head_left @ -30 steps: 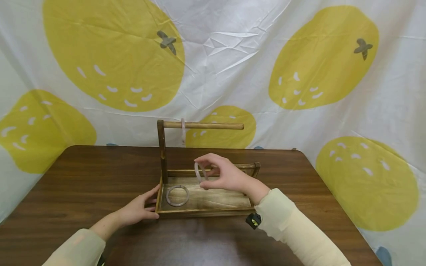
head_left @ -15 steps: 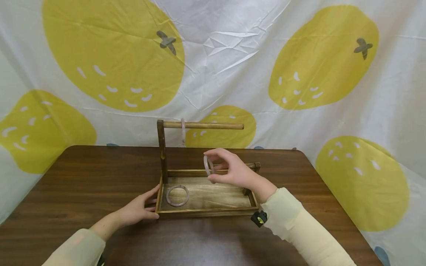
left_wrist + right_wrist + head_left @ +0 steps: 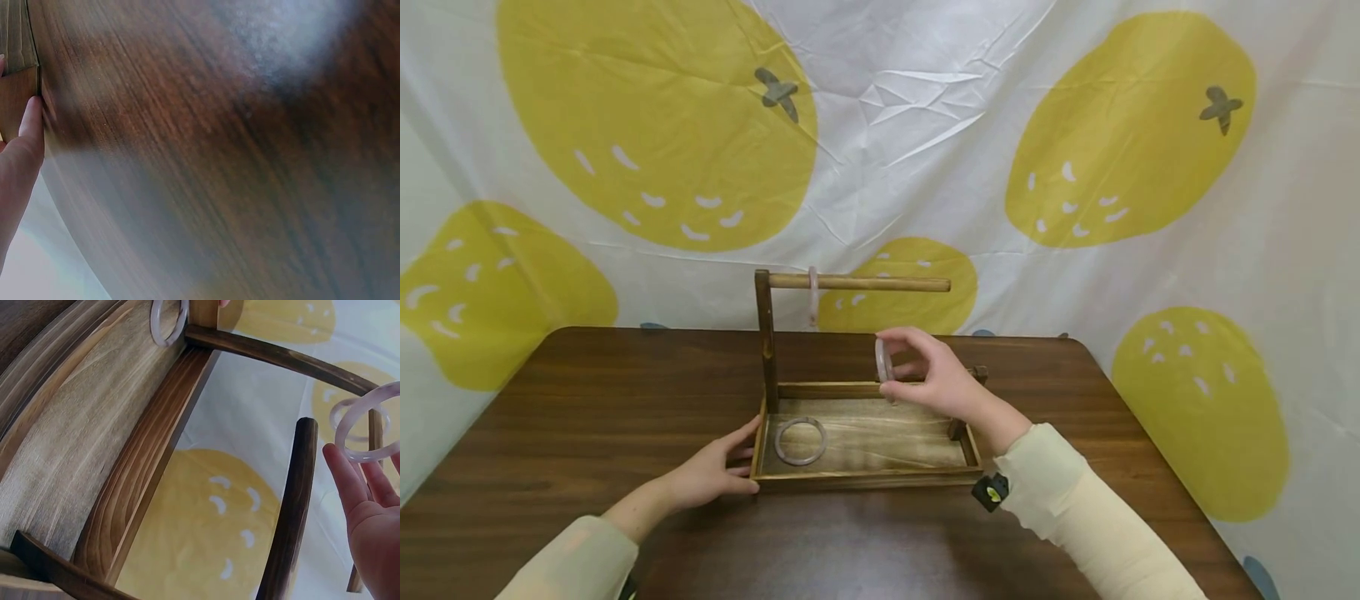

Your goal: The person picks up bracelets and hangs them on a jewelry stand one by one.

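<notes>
My right hand [image 3: 936, 375] pinches a pale, translucent bangle [image 3: 881, 360] between thumb and fingertips, upright above the rear right part of a wooden stand's tray [image 3: 865, 481]. In the right wrist view this bangle [image 3: 350, 425] overlaps another hanging behind it. That second bangle [image 3: 813, 300] hangs on the stand's upper bar [image 3: 887, 284], near the post. A third, mauve-grey bangle [image 3: 801, 462] lies flat at the tray's left end. My left hand [image 3: 700, 475] rests with extended fingers against the tray's left side, its thumb at the front corner.
The stand's tall post [image 3: 765, 350] rises at the tray's back left; the upper bar's right end is free. A lower bar [image 3: 290, 500], also free at one end, runs beside my right hand. A lemon-print cloth [image 3: 910, 183] hangs behind the brown table [image 3: 587, 400].
My right hand has moved right and slightly up with the bangle, which has turned a little. The left hand, the stand and the other bangles have stayed put.
</notes>
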Available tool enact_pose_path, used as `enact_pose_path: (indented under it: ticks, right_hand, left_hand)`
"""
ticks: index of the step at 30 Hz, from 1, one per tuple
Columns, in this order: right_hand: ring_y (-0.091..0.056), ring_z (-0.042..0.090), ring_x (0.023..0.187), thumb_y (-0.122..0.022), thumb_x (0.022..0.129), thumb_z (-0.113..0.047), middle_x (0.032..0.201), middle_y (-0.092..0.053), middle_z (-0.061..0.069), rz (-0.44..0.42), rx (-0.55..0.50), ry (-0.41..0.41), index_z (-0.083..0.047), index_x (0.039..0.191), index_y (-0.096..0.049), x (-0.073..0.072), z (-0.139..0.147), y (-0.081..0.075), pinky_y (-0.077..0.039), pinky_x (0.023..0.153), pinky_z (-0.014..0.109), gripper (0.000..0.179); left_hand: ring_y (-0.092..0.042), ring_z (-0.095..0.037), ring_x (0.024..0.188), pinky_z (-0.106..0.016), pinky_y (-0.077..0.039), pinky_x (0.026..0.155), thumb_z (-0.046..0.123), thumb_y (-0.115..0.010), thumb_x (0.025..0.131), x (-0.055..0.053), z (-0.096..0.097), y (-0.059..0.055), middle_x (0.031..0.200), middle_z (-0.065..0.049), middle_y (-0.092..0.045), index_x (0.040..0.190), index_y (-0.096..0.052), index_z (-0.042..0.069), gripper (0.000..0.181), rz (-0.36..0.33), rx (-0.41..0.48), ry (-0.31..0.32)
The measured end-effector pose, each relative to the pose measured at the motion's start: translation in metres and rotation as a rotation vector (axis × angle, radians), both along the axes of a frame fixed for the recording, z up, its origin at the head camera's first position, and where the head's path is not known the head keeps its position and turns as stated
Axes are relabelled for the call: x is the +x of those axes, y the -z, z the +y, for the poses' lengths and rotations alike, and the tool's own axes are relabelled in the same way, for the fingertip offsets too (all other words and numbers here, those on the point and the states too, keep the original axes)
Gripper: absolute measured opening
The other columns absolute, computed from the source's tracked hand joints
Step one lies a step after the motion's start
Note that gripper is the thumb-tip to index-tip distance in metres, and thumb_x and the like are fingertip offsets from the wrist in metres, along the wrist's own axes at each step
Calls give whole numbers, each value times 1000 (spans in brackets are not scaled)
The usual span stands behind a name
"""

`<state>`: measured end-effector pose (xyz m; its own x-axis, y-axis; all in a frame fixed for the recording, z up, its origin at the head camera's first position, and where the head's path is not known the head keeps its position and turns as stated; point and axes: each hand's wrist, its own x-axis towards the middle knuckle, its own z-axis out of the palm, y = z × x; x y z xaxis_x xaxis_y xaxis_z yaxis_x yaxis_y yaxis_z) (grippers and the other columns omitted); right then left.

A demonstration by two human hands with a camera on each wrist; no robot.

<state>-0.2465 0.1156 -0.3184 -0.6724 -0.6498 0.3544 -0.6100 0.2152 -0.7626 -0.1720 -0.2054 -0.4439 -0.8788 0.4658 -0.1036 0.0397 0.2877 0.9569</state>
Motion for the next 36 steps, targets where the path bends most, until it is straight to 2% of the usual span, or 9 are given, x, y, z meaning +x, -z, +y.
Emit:
enact_pose_path:
  ticks: [10,18,20,26,31,36]
  right_hand:
    - [-56,38,109,-69,79,4,126,-49,23,-39,-34,81,3,132,-43,-9,8,-1,-56,88,36,59]
    - [-55,41,110,-66,82,2,125,-48,26,-116,-78,156,-1,135,-42,-13,15,-3,-54,92,37,58]
    - [-54,38,111,-66,82,3,125,-47,28,-123,-95,158,0,135,-41,-14,17,-4,-54,92,36,58]
    - [-54,17,109,-66,82,5,125,-48,22,-119,-125,166,3,134,-41,-19,23,-5,-54,92,28,57]
    - [-53,12,109,-65,83,3,129,-47,20,-148,-118,190,1,135,-41,-19,29,-9,-54,90,24,58]
    - [-56,24,111,-63,84,3,129,-48,22,-169,-115,207,0,136,-39,-21,34,-12,-54,88,22,57]
  left_hand:
    - [-32,-53,129,-40,-50,97,0,-69,80,-2,-2,0,148,-39,-2,148,2,-5,98,-1,8,9]
    - [-33,-53,128,-38,-51,96,2,-69,80,-6,-4,0,147,-40,-4,148,2,-5,98,0,-5,10]
    - [-34,-53,128,-38,-51,96,2,-69,80,-7,-5,0,147,-40,-4,148,2,-5,98,1,-6,12]
    - [-32,-53,128,-39,-50,96,1,-69,81,-7,-5,-1,147,-40,-4,147,2,-6,97,13,-2,22]
    - [-32,-53,128,-38,-51,96,1,-69,80,-8,-5,0,147,-40,-3,147,1,-6,98,15,-1,23]
    - [-32,-53,128,-38,-51,95,0,-69,80,-7,-4,0,147,-40,-3,147,2,-6,98,6,6,16]
